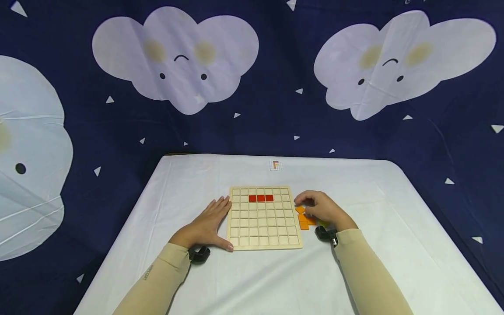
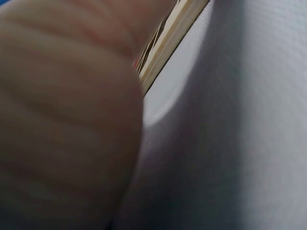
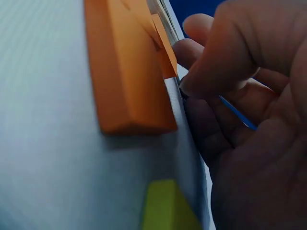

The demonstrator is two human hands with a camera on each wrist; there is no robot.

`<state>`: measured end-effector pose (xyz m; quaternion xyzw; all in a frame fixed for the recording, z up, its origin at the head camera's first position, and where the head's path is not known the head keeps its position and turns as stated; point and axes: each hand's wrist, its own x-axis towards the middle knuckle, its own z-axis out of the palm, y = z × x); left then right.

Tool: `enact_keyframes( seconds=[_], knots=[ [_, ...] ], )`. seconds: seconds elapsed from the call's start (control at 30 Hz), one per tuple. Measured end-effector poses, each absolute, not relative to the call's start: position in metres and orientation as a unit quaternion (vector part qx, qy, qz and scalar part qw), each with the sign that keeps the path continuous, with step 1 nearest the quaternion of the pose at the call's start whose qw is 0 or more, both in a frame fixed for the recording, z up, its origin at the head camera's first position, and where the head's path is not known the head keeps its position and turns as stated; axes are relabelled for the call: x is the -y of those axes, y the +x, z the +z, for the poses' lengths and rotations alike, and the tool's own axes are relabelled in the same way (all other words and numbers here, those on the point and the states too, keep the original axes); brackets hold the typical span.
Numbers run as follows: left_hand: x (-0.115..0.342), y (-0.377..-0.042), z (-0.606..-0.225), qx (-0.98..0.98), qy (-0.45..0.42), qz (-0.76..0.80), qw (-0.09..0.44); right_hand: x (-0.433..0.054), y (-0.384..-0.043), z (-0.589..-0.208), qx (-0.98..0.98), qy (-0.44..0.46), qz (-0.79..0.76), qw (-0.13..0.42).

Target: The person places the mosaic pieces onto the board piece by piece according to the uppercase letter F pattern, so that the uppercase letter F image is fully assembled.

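Note:
A square wooden grid board [image 1: 264, 247] lies flat, with three red tiles [image 1: 260, 198] side by side in a row near its far edge. My left hand [image 1: 206, 224] is spread along the board's left side, fingertips and thumb touching the frame. In the left wrist view, the palm [image 2: 67, 115] hides most of the board. Beside the board's right edge, my right hand [image 1: 324, 209] hovers with bent fingers over several orange tiles [image 1: 302, 222]. One small orange tile [image 1: 300, 210] sits just under its fingertips. Nothing shows between thumb and fingers in the right wrist view.
A small card with a coloured grid pattern [image 1: 276, 165] lies beyond the board on the white-covered table [image 1: 189, 175]. A yellow-green piece [image 3: 165, 206] sits below the right palm, near the orange ones. Behind the table hangs a dark blue cloth with clouds [image 1: 275, 127].

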<state>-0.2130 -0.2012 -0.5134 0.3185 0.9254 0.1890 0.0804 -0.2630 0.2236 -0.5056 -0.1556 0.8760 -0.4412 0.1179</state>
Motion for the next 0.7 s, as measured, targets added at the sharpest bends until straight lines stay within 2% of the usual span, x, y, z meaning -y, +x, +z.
enact_keyframes(
  seconds=[0.7],
  knots=[
    [0.2007, -0.2123, -0.5145, -0.925, 0.319, 0.194, 0.075, -0.2305, -0.2552, -0.5043, -0.876, -0.185, -0.433, 0.104]
  ],
)
